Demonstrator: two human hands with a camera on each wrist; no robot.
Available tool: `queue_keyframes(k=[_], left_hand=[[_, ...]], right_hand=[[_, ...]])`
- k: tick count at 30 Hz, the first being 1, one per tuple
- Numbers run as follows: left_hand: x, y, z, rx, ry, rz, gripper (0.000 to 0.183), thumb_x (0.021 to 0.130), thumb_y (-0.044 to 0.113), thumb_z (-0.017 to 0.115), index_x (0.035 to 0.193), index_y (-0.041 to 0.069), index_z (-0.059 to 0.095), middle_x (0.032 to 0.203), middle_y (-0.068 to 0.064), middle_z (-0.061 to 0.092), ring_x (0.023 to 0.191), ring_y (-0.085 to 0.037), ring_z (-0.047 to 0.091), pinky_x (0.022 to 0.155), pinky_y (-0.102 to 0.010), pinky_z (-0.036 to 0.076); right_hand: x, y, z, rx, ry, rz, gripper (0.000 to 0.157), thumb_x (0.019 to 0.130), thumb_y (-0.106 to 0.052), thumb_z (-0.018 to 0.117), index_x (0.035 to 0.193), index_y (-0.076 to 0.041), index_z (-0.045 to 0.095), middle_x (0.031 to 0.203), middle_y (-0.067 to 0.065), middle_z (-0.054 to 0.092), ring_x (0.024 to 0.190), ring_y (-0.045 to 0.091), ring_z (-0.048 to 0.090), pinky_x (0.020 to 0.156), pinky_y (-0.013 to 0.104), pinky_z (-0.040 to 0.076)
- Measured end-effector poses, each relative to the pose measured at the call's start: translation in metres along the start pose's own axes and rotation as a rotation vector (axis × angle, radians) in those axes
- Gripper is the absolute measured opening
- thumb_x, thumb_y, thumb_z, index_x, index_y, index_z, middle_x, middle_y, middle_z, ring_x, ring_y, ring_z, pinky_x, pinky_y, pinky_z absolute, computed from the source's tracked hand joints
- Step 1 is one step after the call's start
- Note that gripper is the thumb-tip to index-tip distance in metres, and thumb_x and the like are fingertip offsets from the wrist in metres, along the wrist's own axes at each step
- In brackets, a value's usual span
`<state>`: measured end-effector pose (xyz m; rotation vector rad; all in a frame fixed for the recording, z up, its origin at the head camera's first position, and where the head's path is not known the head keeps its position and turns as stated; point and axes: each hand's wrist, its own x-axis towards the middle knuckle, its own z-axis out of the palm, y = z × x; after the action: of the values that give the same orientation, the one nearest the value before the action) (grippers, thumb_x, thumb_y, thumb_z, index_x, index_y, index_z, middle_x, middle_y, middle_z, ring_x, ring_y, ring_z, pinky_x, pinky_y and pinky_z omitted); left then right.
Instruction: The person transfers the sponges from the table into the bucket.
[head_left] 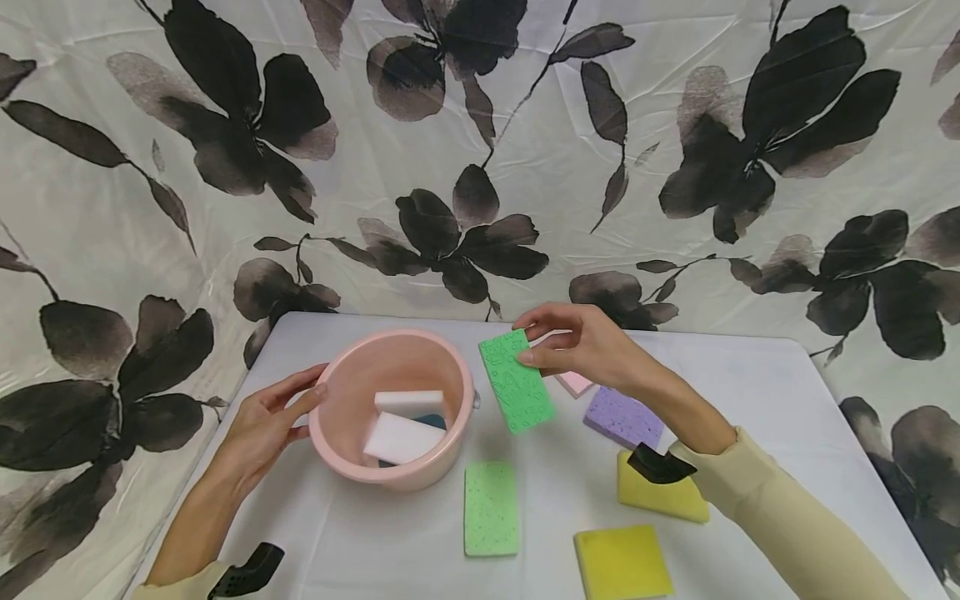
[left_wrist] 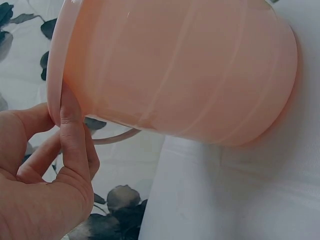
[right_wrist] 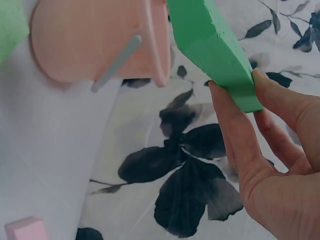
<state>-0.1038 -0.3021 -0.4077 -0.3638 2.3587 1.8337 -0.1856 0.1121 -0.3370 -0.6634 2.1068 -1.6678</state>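
Note:
A pink bucket point(head_left: 330, 450) stands on the white table, with white sponges point(head_left: 405, 437) and something dark teal point(head_left: 431, 421) inside. My left hand point(head_left: 273, 417) pinches the bucket's rim on its left side; the left wrist view shows thumb and fingers on either side of that rim. To the right of the bucket, my right hand point(head_left: 573, 337) holds a green sponge point(head_left: 516, 382) by its upper end, raised above the table. In the right wrist view the thumb and fingers pinch the end of this sponge point(right_wrist: 215, 50).
A light green sponge point(head_left: 491, 508) lies in front of the bucket. Further right are a purple sponge point(head_left: 622, 417), two yellow sponges point(head_left: 624, 562) and a pink sponge point(head_left: 576, 383), partly hidden by my right hand. Flowered cloth point(head_left: 465, 142) hangs behind the table.

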Motion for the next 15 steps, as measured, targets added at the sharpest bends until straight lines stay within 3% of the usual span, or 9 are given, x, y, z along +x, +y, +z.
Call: queue_keyframes(k=[15], left_hand=[[0.001,-0.003,-0.001,-0.008,-0.012,0.025,0.071,0.099,0.041,0.068,0.157,0.008,0.042,0.156,-0.011,0.041,0.107,0.004,0.06,0.084,-0.024,0.059]], right_hand=[[0.034,-0.015,0.023,0.058,-0.025,-0.026,0.04,0.09,-0.004,0.079,0.128,-0.005,0.066,0.116,0.016,0.066,0.094,0.025,0.074,0.084,0.044,0.062]])
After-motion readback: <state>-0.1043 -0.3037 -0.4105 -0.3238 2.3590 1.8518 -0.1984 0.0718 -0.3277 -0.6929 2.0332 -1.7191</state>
